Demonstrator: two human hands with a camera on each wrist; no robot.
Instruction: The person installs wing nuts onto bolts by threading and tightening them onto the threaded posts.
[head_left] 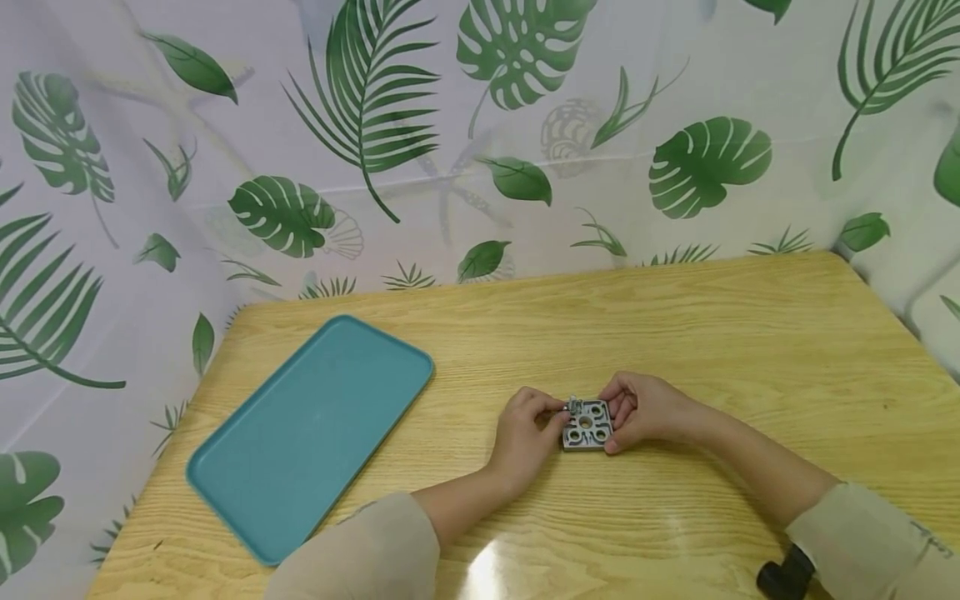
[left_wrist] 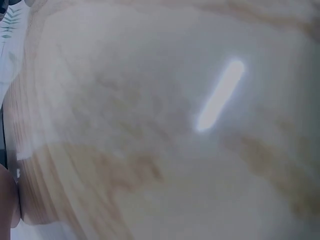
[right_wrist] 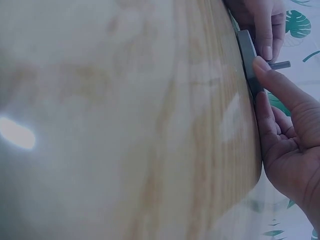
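A square grey metal plate (head_left: 586,438) with several round holes lies on the wooden table (head_left: 720,333). At its upper left corner stands a small silvery metal part, seen as a thin pin (right_wrist: 281,65) sticking out in the right wrist view. The left hand (head_left: 521,437) pinches this part between thumb and fingers, which partly hide it. From the other side, the right hand (head_left: 651,408) grips the plate's right edge, thumb near the lower corner. Only a sliver of a hand (left_wrist: 7,200) shows at the left wrist view's edge.
A blue-green rectangular tray (head_left: 315,433) lies at the table's left. Behind the table hangs a white cloth (head_left: 420,250) printed with green leaves. A black object (head_left: 786,575) sits by the right sleeve. Light glares off the tabletop.
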